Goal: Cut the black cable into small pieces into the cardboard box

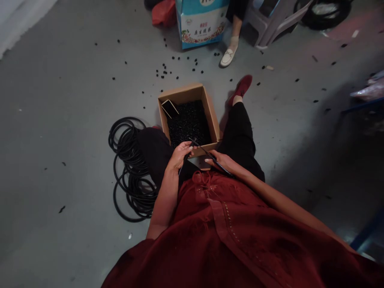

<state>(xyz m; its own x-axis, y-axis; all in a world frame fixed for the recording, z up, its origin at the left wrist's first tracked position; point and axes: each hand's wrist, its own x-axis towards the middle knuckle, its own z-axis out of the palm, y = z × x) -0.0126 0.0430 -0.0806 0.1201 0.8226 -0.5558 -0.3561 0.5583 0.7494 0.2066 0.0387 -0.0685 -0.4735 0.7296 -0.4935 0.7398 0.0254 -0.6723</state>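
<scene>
My left hand (181, 154) is closed around the end of a black rubber hose (188, 153) above the near edge of a cardboard box (213, 116). In my right hand (223, 160) is a pair of scissors (205, 151), their thin blades pointing up and left to the hose end at my left fingertips. Whether the blades touch the hose is too small to tell. Many short black pieces (189, 122) fill the bottom of the box, and a small dark, light-rimmed box (170, 109) lies tilted on them. Beside my left leg lies a loose coil of black hose (129, 156).
Small black bits (164, 73) are scattered over the grey floor. Beyond the box stand a blue and white carton (202, 28), another person's foot in a white shoe (228, 57) and a plastic stool (267, 24). A black coil (325, 18) lies at the far right.
</scene>
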